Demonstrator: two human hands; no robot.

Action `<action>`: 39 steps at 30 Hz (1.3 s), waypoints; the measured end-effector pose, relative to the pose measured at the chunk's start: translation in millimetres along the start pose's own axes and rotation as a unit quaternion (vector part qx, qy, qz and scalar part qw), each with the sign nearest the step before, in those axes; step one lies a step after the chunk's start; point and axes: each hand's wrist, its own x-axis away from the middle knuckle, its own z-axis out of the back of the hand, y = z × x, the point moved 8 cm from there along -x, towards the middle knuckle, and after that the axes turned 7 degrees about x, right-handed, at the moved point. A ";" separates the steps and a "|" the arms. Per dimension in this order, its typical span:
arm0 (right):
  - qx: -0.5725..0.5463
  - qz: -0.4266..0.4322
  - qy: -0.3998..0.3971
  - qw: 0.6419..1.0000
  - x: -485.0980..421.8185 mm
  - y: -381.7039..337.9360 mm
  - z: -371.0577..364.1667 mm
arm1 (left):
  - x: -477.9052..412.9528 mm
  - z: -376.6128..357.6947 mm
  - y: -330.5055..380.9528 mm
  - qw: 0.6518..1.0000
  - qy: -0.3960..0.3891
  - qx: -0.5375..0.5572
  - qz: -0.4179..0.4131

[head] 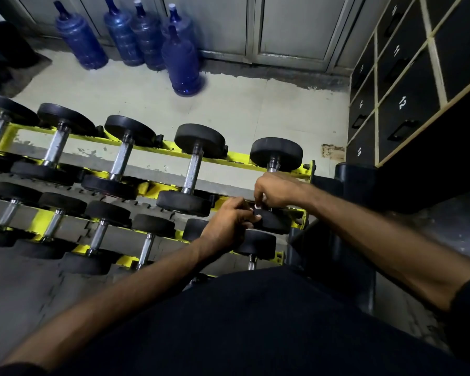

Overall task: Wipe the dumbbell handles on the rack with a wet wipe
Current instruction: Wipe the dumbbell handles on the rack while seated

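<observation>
"Pinching what, with your right grip (277, 191)?"

"A small white scrap, the wet wipe (256, 206) as far as I can tell. My thumb and forefinger close on it, and the other fingers curl downward. Only that speck shows."

"Where is that?"

"At the right end of the yellow rack (308, 169), upper tier, over the last dumbbell (276, 151). My grip covers its handle. The far head stands clear beyond my knuckles, and the near head (272, 223) lies just below my fingertips."

"And your left grip (228, 223)?"

"Fingers curled, tips meeting the right grip's at the rim of that near head. Whether it holds the wipe, the head or nothing, I cannot tell."

"The other handles?"

"Four more dumbbells sit to the left on that tier, their steel handles (192, 169) bare, with a lower row (99, 234) nearer me."

"Any containers?"

"Five blue water jugs (181, 61) stand upright on the floor (255, 104) by the wall, one forward of the rest. They are dark and blurred, so I cannot make out what they hold. On the right is a block of black lockers (407, 104), doors closed and numbered; 12 and 15 read clearly. Their insides are hidden."
</observation>
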 end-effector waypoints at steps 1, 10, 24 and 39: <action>-0.025 -0.006 0.027 0.999 10.6 5.6 -4.7 | 0.7 0.3 -2.8 1.000 0.007 0.016 -0.006; -0.433 -0.331 0.058 0.836 31.8 62.2 -97.1 | -3.6 7.5 -10.7 0.995 0.045 0.039 0.083; -0.632 -0.295 -0.006 0.717 48.2 68.7 -107.3 | 0.4 1.4 -15.5 0.982 0.018 0.128 0.136; 0.034 -0.156 0.309 0.938 12.2 51.9 -8.8 | 0.3 -5.4 -8.5 1.000 -0.006 0.003 -0.005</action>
